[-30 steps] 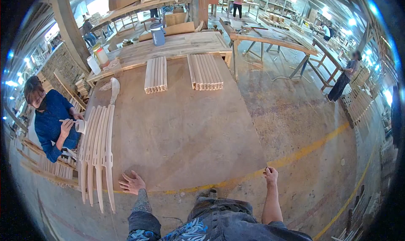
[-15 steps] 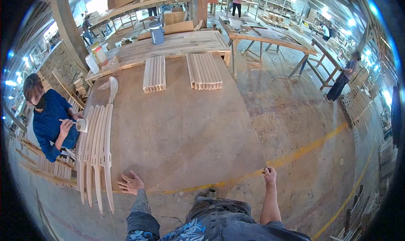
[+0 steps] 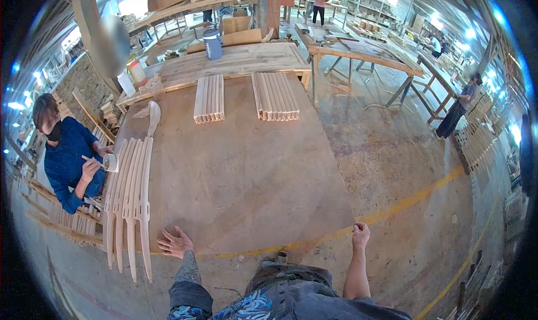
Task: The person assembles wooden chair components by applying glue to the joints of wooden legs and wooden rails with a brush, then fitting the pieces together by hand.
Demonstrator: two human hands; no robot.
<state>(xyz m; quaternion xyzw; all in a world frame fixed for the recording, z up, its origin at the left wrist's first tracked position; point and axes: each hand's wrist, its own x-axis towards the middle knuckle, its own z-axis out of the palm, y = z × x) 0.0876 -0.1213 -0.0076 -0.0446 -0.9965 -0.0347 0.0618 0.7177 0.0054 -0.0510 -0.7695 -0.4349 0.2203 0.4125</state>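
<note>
My left hand (image 3: 175, 243) lies with spread fingers on the near left edge of the brown board (image 3: 241, 174), just right of the long shaped wooden pieces (image 3: 130, 180). At the board's near right corner is my right hand (image 3: 360, 234), its fingers closed; what they hold, if anything, is too small to make out. Two bundles of short wooden slats, one narrower (image 3: 209, 99) and one wider (image 3: 275, 96), lie at the far side of the board.
At the left a co-worker (image 3: 70, 152) in blue holds a brush and a white cup (image 3: 110, 162). Behind the board stands a wooden bench (image 3: 246, 57) with a blue jug (image 3: 212, 44). Another table (image 3: 358, 54) and a person (image 3: 459, 106) are at the right.
The view has shifted slightly, so the board and slats appear a little further right. Both my hands keep their places at the board's near edge.
</note>
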